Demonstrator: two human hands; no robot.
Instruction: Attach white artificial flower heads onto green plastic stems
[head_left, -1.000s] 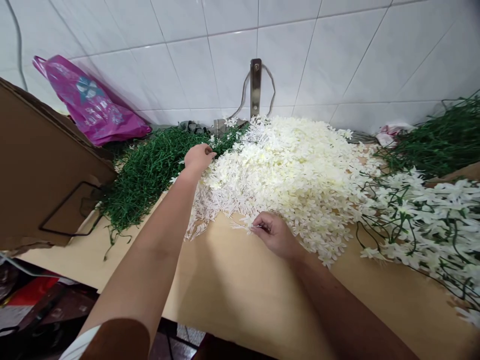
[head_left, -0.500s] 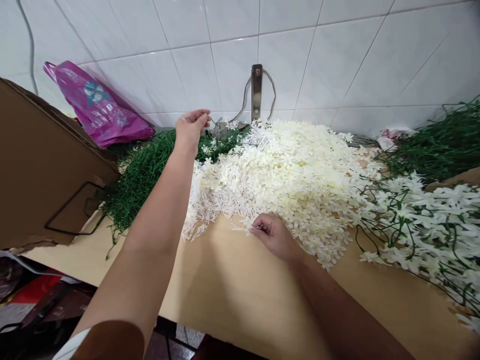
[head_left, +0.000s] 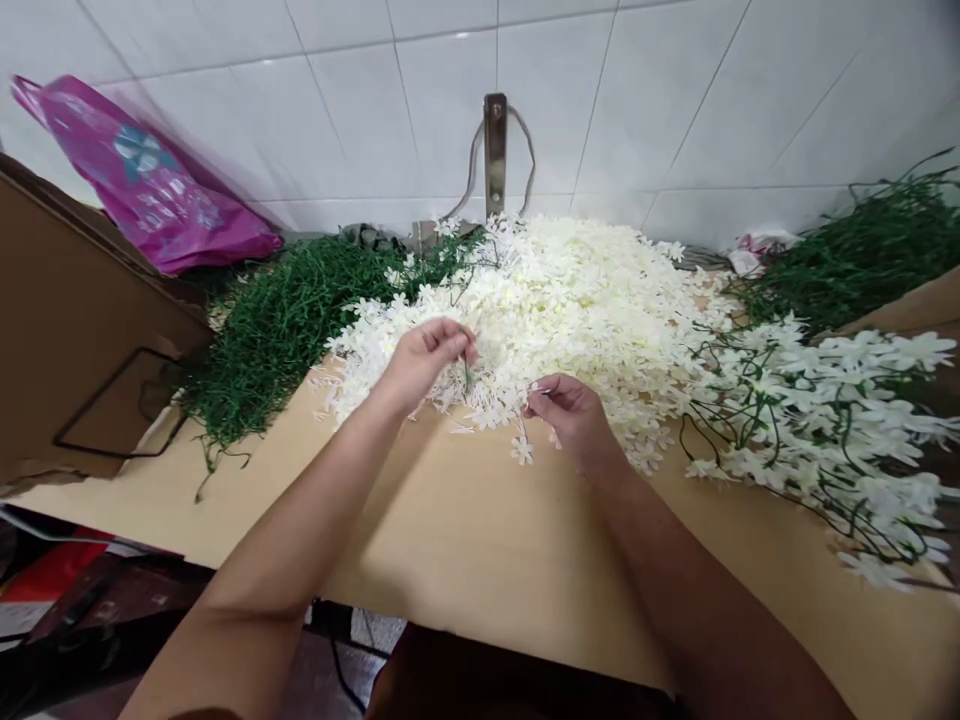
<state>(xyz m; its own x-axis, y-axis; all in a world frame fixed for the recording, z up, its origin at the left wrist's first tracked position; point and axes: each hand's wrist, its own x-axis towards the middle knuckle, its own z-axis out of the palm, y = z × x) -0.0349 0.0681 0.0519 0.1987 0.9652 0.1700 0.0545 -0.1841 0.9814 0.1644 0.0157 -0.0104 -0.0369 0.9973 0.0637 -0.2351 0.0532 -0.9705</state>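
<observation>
Your left hand [head_left: 424, 362] is pinched shut on a thin green stem [head_left: 466, 375], a slim plastic-looking wire that hangs roughly upright from your fingertips, its long axis running top to bottom and its lower end pointing down at the table [head_left: 480, 560]. Your right hand [head_left: 571, 420] is closed on a small white flower [head_left: 541, 388], held between thumb and fingers just beside the stem; which way the bloom faces is too small to tell. Both hands sit at the near edge of the heap of white flowers [head_left: 585, 310], a loose mound of star-shaped, matte cream petals with short pale stalks. The table is smooth, light wood. Left of the heap lies a tangle of green stems [head_left: 277, 330], wiry and curled. To the right, finished sprays [head_left: 825, 420] mix white blooms with dark green strands.
</observation>
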